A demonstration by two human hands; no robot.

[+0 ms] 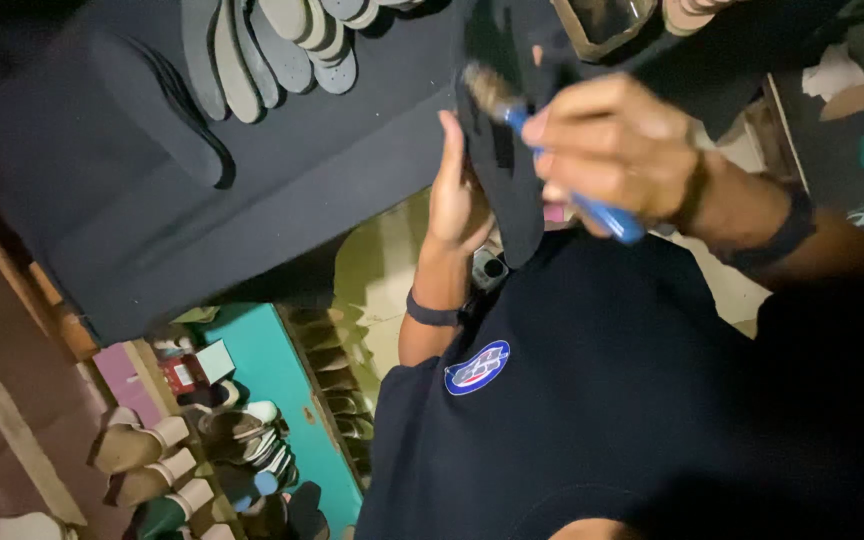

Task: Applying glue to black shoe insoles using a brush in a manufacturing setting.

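My left hand (pixel 457 190) is raised in front of my chest and grips a dark, flat shoe sole (pixel 514 185) held on edge. My right hand (pixel 617 150) is closed around a brush with a blue handle (pixel 602 215). The brush's brownish bristles (pixel 487 90) touch the upper part of the sole. A dark band sits on each wrist. My dark shirt with a round patch (pixel 477 367) fills the lower right of the view.
A dark work surface (pixel 282 190) beyond my hands carries fanned rows of grey insoles (pixel 252 50) and a stack of dark ones (pixel 167 110). An open container (pixel 602 20) stands at the top. Several shoes (pixel 142 455) lie beside a teal shelf (pixel 272 370) at the lower left.
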